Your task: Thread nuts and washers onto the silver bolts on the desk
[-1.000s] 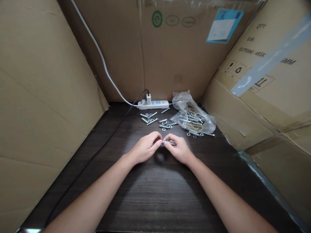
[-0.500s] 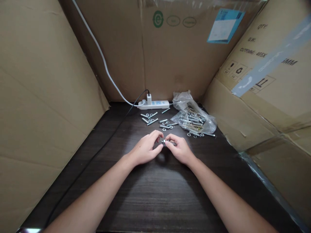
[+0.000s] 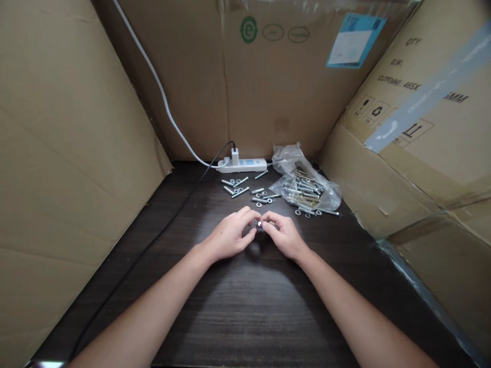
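Observation:
Over the dark table, my right hand [image 3: 284,232] pinches a small metal bolt [image 3: 260,224] between thumb and forefinger. A bright nut-like part shows at its end, while most of the shank is hidden by the fingers. My left hand [image 3: 232,232] meets it from the other side, its thumb and curled fingers closed around the bolt's near tip. Just beyond both hands lie loose bolts [image 3: 240,192] and washers [image 3: 259,205] in small groups.
A clear plastic bag [image 3: 326,191] spilling several bolts lies at the back right. Behind the loose parts sits a white power strip [image 3: 251,165] with a plugged-in charger. A black cable [image 3: 153,243] crosses the table's left side. Cardboard walls [image 3: 76,153] enclose the table.
My left forefinger has come in closer to the bolt's end and the fingers of both hands are nearer each other. The loose parts lie as before.

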`<state>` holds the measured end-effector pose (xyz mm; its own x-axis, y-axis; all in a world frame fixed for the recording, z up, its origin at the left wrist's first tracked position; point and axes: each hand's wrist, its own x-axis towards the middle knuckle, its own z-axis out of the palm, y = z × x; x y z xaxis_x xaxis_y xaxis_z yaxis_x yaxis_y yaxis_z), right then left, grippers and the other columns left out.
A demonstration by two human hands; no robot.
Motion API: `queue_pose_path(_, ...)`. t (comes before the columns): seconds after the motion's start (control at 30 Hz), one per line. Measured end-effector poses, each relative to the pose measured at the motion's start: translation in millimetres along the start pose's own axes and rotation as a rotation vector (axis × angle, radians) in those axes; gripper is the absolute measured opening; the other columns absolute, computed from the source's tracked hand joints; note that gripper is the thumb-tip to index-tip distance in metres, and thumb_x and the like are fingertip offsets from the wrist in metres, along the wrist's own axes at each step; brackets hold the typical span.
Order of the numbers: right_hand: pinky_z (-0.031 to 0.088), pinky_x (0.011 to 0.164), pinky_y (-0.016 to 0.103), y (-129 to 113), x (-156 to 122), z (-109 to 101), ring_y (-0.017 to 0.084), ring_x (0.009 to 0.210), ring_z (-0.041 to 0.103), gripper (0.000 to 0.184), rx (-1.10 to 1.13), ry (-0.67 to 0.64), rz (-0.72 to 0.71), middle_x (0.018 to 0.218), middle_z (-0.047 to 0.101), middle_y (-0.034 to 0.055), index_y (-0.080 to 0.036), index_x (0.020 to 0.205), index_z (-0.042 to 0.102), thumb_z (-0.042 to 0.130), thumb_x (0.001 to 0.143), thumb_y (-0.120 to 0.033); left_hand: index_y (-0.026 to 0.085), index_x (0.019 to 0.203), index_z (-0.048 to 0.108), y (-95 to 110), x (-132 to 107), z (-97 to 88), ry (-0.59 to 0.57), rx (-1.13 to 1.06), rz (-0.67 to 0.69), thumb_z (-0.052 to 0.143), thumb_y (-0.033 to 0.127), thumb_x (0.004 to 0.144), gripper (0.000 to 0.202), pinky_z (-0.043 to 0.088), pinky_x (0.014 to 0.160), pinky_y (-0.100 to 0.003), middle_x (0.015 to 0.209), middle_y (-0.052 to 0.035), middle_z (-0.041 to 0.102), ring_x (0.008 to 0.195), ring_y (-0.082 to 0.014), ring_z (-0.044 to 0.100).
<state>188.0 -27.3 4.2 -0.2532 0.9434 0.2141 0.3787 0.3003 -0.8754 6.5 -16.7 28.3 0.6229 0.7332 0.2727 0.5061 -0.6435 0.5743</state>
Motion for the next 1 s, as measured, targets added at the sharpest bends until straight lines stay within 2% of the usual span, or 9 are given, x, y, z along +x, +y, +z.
queue_pose_path(0.1, 0.031, 0.053, 0.022, -0.3, -0.4, 0.6, 0.01, 0.053, 0.039, 0.017, 0.003, -0.001, 0.015, 0.057, 0.045, -0.0043, -0.016, 0.077, 0.058, 0.049, 0.083, -0.03, 0.021, 0.104, 0.049, -0.1, -0.2, -0.1, 0.005, -0.017, -0.049, 0.048, 0.022, 0.084, 0.02, 0.041, 0.066, -0.026, 0.09, -0.0009, 0.053, 0.072, -0.0135, 0.05)
queue_pose_path(0.2, 0.031, 0.053, 0.022, -1.2, -0.1, 0.2, 0.01, 0.053, 0.039, 0.018, -0.013, 0.004, 0.006, 0.056, 0.044, -0.0042, -0.017, 0.072, 0.056, 0.049, 0.083, -0.029, 0.02, 0.096, 0.051, -1.8, 1.1, 0.0, -0.009, -0.009, -0.065, 0.043, 0.03, 0.09, 0.014, 0.041, 0.068, -0.027, 0.088, -0.0008, 0.055, 0.074, -0.0145, 0.051)
queue_pose_path(0.3, 0.031, 0.054, 0.022, -1.7, 0.5, -0.4, 0.01, 0.055, 0.04, 0.021, -0.028, 0.018, -0.002, 0.057, 0.043, -0.0039, -0.017, 0.065, 0.05, 0.048, 0.083, -0.028, 0.02, 0.089, 0.053, -2.5, 1.9, 0.1, -0.04, -0.003, -0.033, 0.038, 0.032, 0.093, 0.019, 0.041, 0.071, -0.028, 0.086, -0.0011, 0.057, 0.078, -0.0151, 0.052)
queue_pose_path(0.4, 0.03, 0.054, 0.022, -0.7, 1.1, -0.4, 0.011, 0.055, 0.039, 0.024, -0.044, 0.033, 0.009, 0.056, 0.04, -0.0043, -0.018, 0.062, 0.046, 0.046, 0.083, -0.029, 0.02, 0.097, 0.053, -0.8, 0.9, -0.4, -0.036, -0.041, -0.021, 0.043, 0.028, 0.09, 0.014, 0.043, 0.072, -0.027, 0.09, -0.0019, 0.056, 0.079, -0.0149, 0.052)
queue_pose_path(0.53, 0.03, 0.055, 0.023, 1.9, 1.5, 0.2, 0.011, 0.055, 0.037, 0.025, -0.05, 0.041, 0.001, 0.056, 0.038, -0.0042, -0.018, 0.062, 0.043, 0.043, 0.084, -0.029, 0.02, 0.107, 0.048, 0.4, 0.1, -1.0, 0.015, -0.06, -0.058, 0.048, 0.028, 0.087, 0.021, 0.044, 0.073, -0.028, 0.094, -0.0026, 0.055, 0.082, -0.0156, 0.053)
queue_pose_path(0.7, 0.031, 0.057, 0.023, 2.8, 1.8, 0.2, 0.012, 0.057, 0.04, 0.024, -0.058, 0.028, -0.012, 0.058, 0.041, -0.0034, -0.018, 0.063, 0.045, 0.042, 0.085, -0.028, 0.019, 0.091, 0.052, -2.6, 1.5, 0.9, -0.03, -0.023, -0.021, 0.038, 0.029, 0.092, 0.017, 0.043, 0.077, -0.029, 0.088, -0.0029, 0.055, 0.083, -0.0167, 0.052)
queue_pose_path(0.77, 0.031, 0.058, 0.023, 2.3, 1.8, 0.1, 0.012, 0.058, 0.041, 0.023, -0.054, 0.029, -0.014, 0.059, 0.043, -0.0032, -0.018, 0.064, 0.045, 0.041, 0.085, -0.028, 0.02, 0.098, 0.051, -2.9, 1.2, 1.4, -0.001, -0.033, 0.004, 0.042, 0.021, 0.089, 0.013, 0.043, 0.079, -0.029, 0.096, -0.0041, 0.054, 0.087, -0.0168, 0.051)
queue_pose_path(0.87, 0.031, 0.057, 0.023, 1.6, 1.5, 0.3, 0.012, 0.058, 0.041, 0.023, -0.048, 0.028, -0.016, 0.059, 0.042, -0.0031, -0.018, 0.065, 0.045, 0.04, 0.086, -0.027, 0.019, 0.108, 0.046, -2.3, 0.6, 1.1, 0.056, -0.049, -0.004, 0.047, 0.018, 0.085, 0.023, 0.043, 0.082, -0.029, 0.106, -0.006, 0.051, 0.092, -0.0173, 0.051)
queue_pose_path(1.0, 0.031, 0.057, 0.023, 1.8, 1.3, 0.2, 0.012, 0.058, 0.04, 0.022, -0.061, 0.01, -0.018, 0.059, 0.042, -0.0033, -0.018, 0.066, 0.047, 0.041, 0.086, -0.026, 0.02, 0.096, 0.051, -2.1, 1.6, 0.2, 0.0, -0.008, -0.007, 0.042, 0.026, 0.091, 0.012, 0.043, 0.082, -0.031, 0.094, -0.0036, 0.053, 0.089, -0.0181, 0.05)
